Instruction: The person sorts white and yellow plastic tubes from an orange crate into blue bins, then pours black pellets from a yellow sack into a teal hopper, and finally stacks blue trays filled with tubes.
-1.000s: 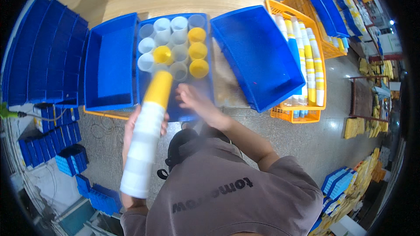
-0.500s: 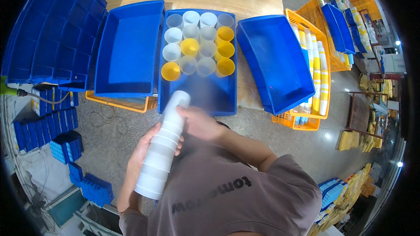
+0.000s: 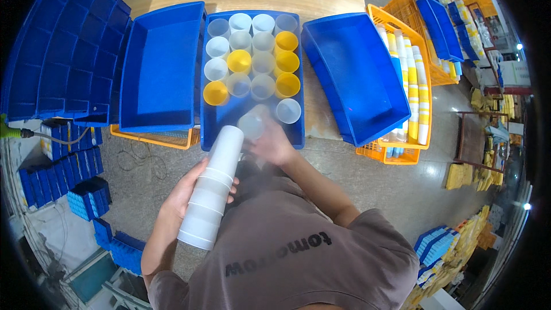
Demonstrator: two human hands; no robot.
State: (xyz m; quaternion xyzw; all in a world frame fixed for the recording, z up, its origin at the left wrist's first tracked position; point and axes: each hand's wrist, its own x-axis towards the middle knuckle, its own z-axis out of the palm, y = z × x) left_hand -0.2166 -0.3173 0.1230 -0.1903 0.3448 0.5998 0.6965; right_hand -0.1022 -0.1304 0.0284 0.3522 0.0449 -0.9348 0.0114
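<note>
Left hand (image 3: 192,192) grips a stack of white cups (image 3: 212,186); right hand (image 3: 272,146) holds one translucent cup (image 3: 252,123) over the blue crate (image 3: 209,120) at 12 o'clock.

- The right hand (image 3: 274,144) and the translucent cup (image 3: 252,124) it holds are motion-blurred; finger positions cannot be told
- The stack of white cups (image 3: 211,189) hides the left hand's (image 3: 189,192) palm
- The orange crate (image 3: 155,136) is mostly hidden beneath the empty blue bin (image 3: 160,69)
</note>
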